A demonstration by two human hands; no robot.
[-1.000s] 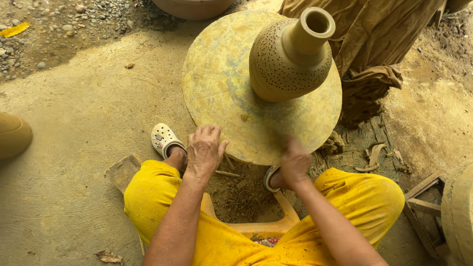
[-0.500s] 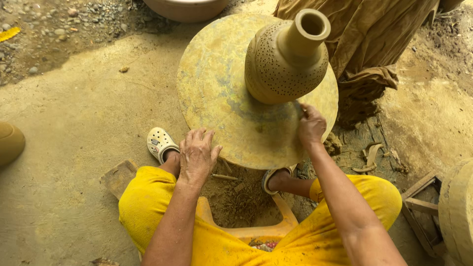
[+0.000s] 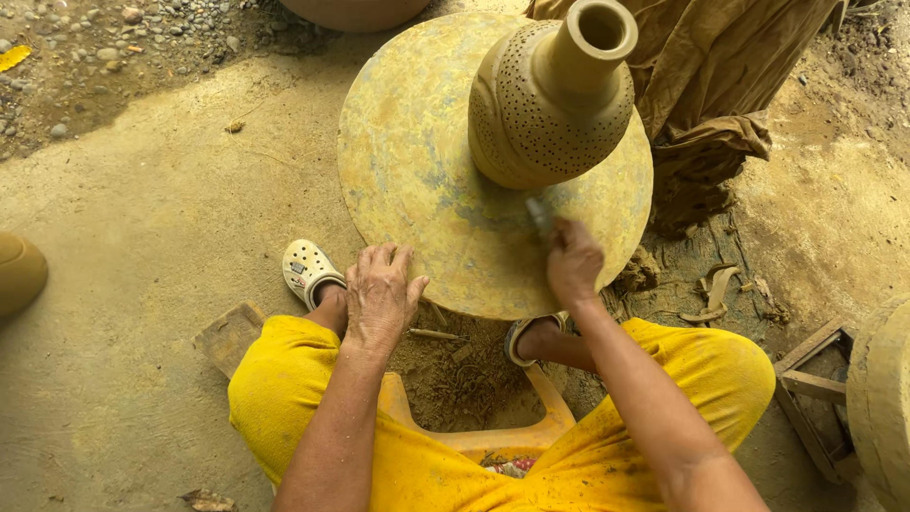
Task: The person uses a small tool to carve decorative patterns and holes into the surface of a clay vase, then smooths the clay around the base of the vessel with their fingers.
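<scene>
Clay vase (image 3: 545,114), perforated with small holes, stands at two o'clock on the round turntable (image 3: 417,180), whose six o'clock rim the left hand (image 3: 381,296) rests on, fingers spread flat, while the right hand (image 3: 573,265) is clamped on a small tool (image 3: 540,214) near the vase's base.

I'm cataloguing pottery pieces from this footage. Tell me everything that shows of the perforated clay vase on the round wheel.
The vase looks like unfired tan clay: a rounded body narrowing to a tall neck with an open flared mouth. Rows of small holes dot the shoulder and belly, and a smooth curved band runs down its left side. It stands upright on the far right part of the round wheel. The right hand holds a small tool near its base; whether the tip touches the clay cannot be told. The left hand rests on the wheel's near edge.
</scene>
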